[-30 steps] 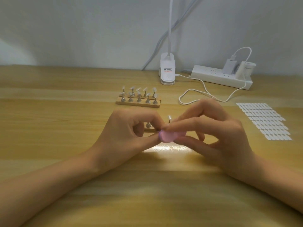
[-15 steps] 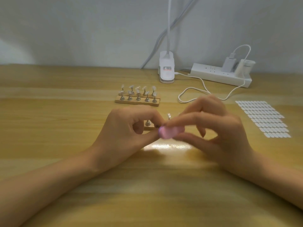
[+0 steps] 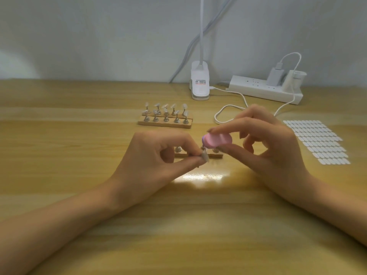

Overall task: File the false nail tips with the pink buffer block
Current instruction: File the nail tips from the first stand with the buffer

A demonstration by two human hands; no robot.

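While the left hand pinches: thumb and forefinger of the left hand (image 3: 158,155) are clamped on one false nail tip (image 3: 204,155), held low just in front of the near wooden strip (image 3: 213,155). It's a small thing, and blurred.
Right hand: the right hand (image 3: 274,147) grips the pink buffer block (image 3: 217,140), forefinger along the top, thumb beneath, the other fingers loosely curled.
Buffer to tip: the block's left end sits just above the tip. Touching or a hair apart, I can't tell.
Risk, the flick: that tip is held by very little. If the block drags too hard it could pop out of the pinch and skitter off across the table (image 3: 79,135).
Risk, the skin: the abrasive face is right beside the left thumb and forefinger. A stroke that overruns would scrub skin, not plastic.
Risk, the stands: metal stands (image 3: 178,149) on the near strip stand just behind the work, so a wide sweep could knock one.
Risk, the edge: the block looks tilted, and a rocking stroke would likely leave the tip lopsided.
Far holder: the far holder (image 3: 164,122), with its rows of tips, sits well apart and looks out of harm's way.
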